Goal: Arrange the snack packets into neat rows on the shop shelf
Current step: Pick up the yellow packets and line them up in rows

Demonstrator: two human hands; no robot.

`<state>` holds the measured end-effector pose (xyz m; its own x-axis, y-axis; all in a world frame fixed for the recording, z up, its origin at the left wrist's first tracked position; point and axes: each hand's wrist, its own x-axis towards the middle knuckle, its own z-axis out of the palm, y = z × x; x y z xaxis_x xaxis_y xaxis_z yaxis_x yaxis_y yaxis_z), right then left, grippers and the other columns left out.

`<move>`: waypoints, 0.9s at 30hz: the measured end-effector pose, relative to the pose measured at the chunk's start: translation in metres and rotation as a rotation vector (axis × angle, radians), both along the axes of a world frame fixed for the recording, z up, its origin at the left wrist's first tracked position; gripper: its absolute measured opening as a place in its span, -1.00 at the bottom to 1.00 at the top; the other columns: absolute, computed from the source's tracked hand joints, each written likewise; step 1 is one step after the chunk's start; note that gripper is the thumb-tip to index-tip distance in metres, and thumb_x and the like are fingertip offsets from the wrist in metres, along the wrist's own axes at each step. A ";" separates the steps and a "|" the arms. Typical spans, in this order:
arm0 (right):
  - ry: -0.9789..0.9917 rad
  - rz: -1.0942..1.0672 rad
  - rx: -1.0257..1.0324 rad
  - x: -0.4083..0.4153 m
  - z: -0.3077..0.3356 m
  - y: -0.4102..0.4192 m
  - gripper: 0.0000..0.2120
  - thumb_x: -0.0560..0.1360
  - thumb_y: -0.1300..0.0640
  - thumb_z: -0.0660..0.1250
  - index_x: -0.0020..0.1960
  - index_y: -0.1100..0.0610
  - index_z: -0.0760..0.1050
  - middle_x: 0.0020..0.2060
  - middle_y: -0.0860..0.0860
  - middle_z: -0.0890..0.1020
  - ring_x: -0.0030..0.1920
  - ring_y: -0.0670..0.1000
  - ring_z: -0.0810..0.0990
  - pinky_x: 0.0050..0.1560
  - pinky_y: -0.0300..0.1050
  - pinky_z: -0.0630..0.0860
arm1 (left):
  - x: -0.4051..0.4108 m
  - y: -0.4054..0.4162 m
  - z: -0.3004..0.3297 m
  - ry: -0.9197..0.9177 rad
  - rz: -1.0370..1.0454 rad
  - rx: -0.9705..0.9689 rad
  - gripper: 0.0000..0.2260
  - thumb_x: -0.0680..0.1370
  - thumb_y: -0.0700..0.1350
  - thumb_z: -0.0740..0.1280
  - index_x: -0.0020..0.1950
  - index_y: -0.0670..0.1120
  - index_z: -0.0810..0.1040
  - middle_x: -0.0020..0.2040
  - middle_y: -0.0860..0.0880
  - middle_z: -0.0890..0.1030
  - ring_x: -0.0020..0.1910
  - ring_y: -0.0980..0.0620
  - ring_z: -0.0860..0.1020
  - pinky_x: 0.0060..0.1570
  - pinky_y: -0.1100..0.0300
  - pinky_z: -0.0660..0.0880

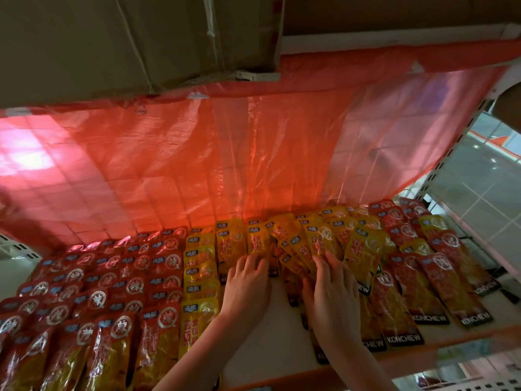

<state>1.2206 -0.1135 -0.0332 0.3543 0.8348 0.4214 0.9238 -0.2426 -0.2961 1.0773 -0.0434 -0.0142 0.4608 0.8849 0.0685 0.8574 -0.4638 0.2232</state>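
Red snack packets lie in overlapping rows on the left of the white shelf. Beside them runs a tidy column of yellow packets. A loose fan of yellow packets lies in the middle. My left hand rests palm down, its fingertips on the lower end of a yellow packet. My right hand lies on the fanned yellow packets, fingers spread over them. More red packets lie askew on the right.
A red translucent plastic sheet hangs behind the shelf. A taped cardboard box sits above. A white perforated upright and a wire divider stand at the right. An orange strip edges the shelf's front.
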 end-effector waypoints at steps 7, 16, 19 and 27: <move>0.023 0.194 0.166 0.022 0.014 -0.001 -0.67 0.31 0.29 0.52 0.05 0.23 0.58 -0.02 0.09 0.64 -0.03 0.10 0.60 -0.05 -0.11 0.55 | 0.005 -0.012 0.010 -0.156 -0.018 0.032 -0.67 0.56 -0.10 0.19 0.33 0.00 0.40 0.30 0.04 0.44 0.29 -0.02 0.39 0.23 0.10 0.34; 0.258 0.165 0.494 0.027 0.056 0.010 -0.85 0.46 0.26 0.33 0.01 0.28 0.55 -0.14 0.06 0.65 -0.13 -0.05 0.61 -0.14 -0.22 0.56 | 0.011 -0.026 0.032 -0.500 -0.064 0.092 -0.82 0.56 -0.07 0.25 0.12 -0.05 0.55 0.00 0.07 0.61 -0.01 0.11 0.55 -0.09 0.22 0.50; 0.261 0.277 0.480 0.009 0.061 0.006 -0.87 0.50 0.21 0.29 -0.01 0.23 0.55 -0.15 0.03 0.64 -0.13 -0.06 0.60 -0.09 -0.31 0.50 | 0.012 -0.030 0.055 -0.822 -0.015 -0.247 -0.80 0.60 -0.07 0.20 0.16 -0.08 0.50 0.01 0.06 0.60 -0.06 0.28 0.56 -0.10 0.37 0.48; 0.174 0.693 0.352 -0.041 0.048 -0.002 -0.84 0.53 0.13 0.28 0.06 0.15 0.56 0.00 -0.03 0.61 0.05 -0.01 0.54 0.13 -0.21 0.44 | -0.013 -0.023 0.065 -1.425 0.371 -0.958 -0.88 0.58 -0.18 0.22 0.02 -0.19 0.50 -0.22 -0.12 0.57 -0.26 0.01 0.56 -0.33 0.18 0.51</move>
